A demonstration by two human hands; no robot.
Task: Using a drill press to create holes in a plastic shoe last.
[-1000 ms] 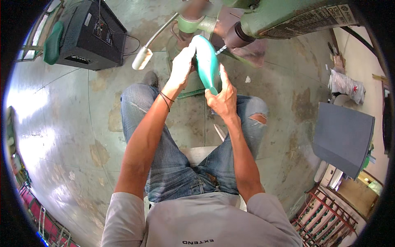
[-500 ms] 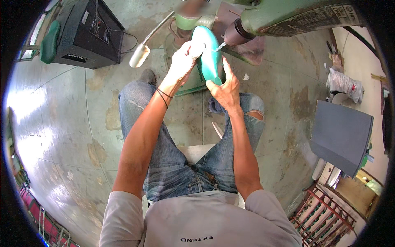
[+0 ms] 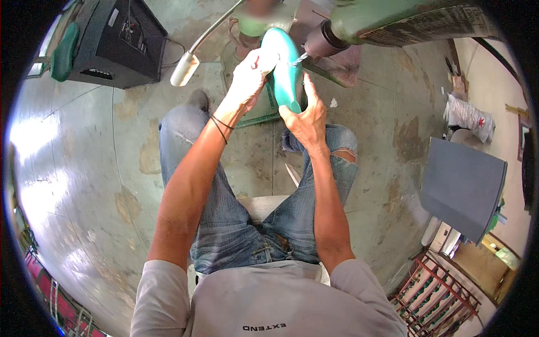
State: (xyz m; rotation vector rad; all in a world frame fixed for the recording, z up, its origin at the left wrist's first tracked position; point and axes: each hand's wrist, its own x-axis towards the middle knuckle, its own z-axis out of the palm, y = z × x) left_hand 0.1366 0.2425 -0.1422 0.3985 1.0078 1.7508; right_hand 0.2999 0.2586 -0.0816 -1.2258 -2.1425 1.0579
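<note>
A smooth teal shoe last (image 3: pixel 284 84) is held up between my two hands, its rounded end pointing away from me. My left hand (image 3: pixel 252 74) is closed on its left side, near the upper part. Around the near, narrow end my right hand (image 3: pixel 309 122) grips, with the thumb at the tip and fingers along the right side. A drill bit (image 3: pixel 300 60) comes in from the right, its tip at the last's upper surface; whether it has entered the material I cannot tell. The bit sits in a dark chuck (image 3: pixel 323 42) on a green drill machine (image 3: pixel 393 22).
A white lamp (image 3: pixel 184 70) on a flexible metal neck hangs left of my left hand. Behind the last stands the machine's green base (image 3: pixel 252 115). A black speaker box (image 3: pixel 115 50) is at far left. At right are a dark grey panel (image 3: pixel 463 185) and a red rack (image 3: pixel 435 292).
The whole view has shifted slightly. Both hands keep their hold on the shoe last, and the drill bit stays at its surface.
</note>
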